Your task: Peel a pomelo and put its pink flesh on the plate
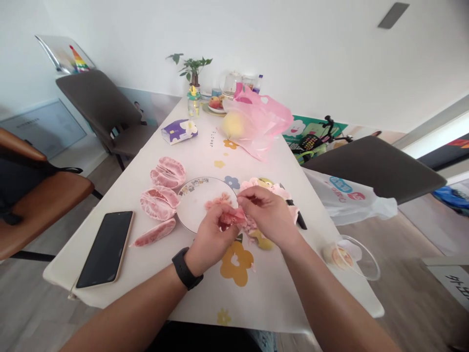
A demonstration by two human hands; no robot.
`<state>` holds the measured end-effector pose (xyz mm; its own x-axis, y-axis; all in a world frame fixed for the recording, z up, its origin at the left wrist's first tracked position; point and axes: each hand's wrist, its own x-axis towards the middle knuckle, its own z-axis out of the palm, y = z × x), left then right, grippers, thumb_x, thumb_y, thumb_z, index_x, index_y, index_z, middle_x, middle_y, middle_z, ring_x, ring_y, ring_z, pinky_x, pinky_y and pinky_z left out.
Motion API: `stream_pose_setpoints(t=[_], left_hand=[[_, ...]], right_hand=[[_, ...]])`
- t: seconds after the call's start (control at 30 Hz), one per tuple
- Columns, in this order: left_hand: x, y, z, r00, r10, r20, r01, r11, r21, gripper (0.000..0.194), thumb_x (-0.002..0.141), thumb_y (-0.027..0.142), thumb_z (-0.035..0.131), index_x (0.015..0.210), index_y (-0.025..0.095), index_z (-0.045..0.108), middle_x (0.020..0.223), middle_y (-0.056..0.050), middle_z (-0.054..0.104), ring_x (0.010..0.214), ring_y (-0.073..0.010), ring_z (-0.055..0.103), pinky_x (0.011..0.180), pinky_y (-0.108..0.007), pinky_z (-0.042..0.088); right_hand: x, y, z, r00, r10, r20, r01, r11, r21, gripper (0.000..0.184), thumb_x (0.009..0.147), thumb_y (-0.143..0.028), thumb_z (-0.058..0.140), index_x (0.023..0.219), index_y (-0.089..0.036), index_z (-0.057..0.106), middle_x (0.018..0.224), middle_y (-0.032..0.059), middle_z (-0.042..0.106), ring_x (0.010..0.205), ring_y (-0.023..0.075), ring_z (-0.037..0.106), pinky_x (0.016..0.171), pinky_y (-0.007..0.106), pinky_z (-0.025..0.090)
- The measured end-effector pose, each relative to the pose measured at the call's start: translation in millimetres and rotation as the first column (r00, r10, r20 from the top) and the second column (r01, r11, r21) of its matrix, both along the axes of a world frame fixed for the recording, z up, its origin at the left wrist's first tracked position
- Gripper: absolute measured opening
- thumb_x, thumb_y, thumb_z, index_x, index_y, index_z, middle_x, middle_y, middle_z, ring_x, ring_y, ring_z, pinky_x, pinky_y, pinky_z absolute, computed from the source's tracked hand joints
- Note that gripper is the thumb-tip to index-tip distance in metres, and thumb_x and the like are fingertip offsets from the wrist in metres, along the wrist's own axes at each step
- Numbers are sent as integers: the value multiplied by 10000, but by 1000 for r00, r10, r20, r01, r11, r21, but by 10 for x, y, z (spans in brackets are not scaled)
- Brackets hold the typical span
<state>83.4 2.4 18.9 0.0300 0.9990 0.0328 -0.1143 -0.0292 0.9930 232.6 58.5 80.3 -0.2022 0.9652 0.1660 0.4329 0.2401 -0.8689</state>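
Note:
My left hand [216, 232], a dark band on its wrist, is closed around a reddish pomelo segment [234, 216] above the plate's right edge. The fingers of my right hand [266, 210] pinch at the segment's right end; whether they hold a bit of membrane is too small to tell. Peeled pink flesh [220, 199] lies on the white plate [192, 208] with small printed figures on its rim. Left of the plate are two large pomelo pieces [168, 172] [159, 203] and a single segment [156, 232]. Peel scraps [262, 239] lie under and beside my right hand.
A phone [106, 249] lies at the table's left edge. A dark knife-like handle [301, 221] shows among the peel. Farther back are a tissue pack [179, 132], a pink plastic bag [260, 120] with a yellow fruit, and a potted plant [195, 68]. A lidded cup [339, 256] stands right.

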Motion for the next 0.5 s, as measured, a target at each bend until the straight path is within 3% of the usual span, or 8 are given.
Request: stream_pose_setpoints(t=[0.07,0.2,0.3,0.4,0.5], left_hand=[[-6,0,34,1000,6,16,-6,1000,-23,228,812,249,742,1008,204,635,936,-40,666,821,-170,592,787,-330,502],[-22,17,80,994,66,85,-62,997,-48,224,792,247,753,977,208,634,920,-34,671,792,-157,600,741,-302,508],[-33,39,80,980,146,132,-137,988,-76,253,789,241,751,1005,212,621,911,-30,665,793,-159,620,715,-290,513],[-37,41,62,972,198,123,-190,979,-78,264,804,228,735,1032,217,603,872,-12,639,736,-146,601,676,-283,506],[-41,21,50,980,192,58,-193,981,-1,224,817,207,714,1012,220,604,916,-19,618,757,-145,585,695,-293,513]], right_hand=[[-51,157,-6,999,-40,10,41,997,-66,161,907,-353,671,954,-234,768,875,20,750,793,195,675,733,335,520],[-88,359,20,980,64,190,-47,994,-94,265,911,-244,620,1128,-246,773,1053,36,783,875,202,695,811,348,507],[-35,277,59,974,43,225,-33,998,-50,260,981,-409,586,1031,-238,776,932,33,768,837,210,687,763,345,505],[23,68,35,984,140,113,-111,967,-230,365,941,-577,635,911,-233,755,727,3,692,627,178,634,572,306,469],[39,-96,-55,989,124,-75,-142,922,-359,310,897,-538,710,962,-237,748,754,-8,703,585,151,649,559,288,493]])
